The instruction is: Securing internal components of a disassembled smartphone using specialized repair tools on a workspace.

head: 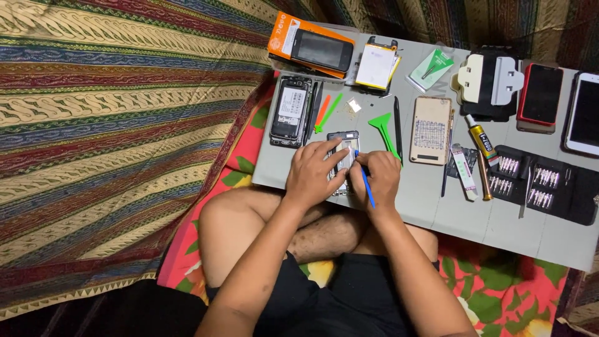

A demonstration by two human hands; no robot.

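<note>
On the grey surface (437, 212), an opened phone (342, 150) is being pinned beneath the spread fingers of the left hand (312, 171). Just to its right, a thin blue tool (365, 183) is being gripped by the closed right hand (377, 181).
</note>
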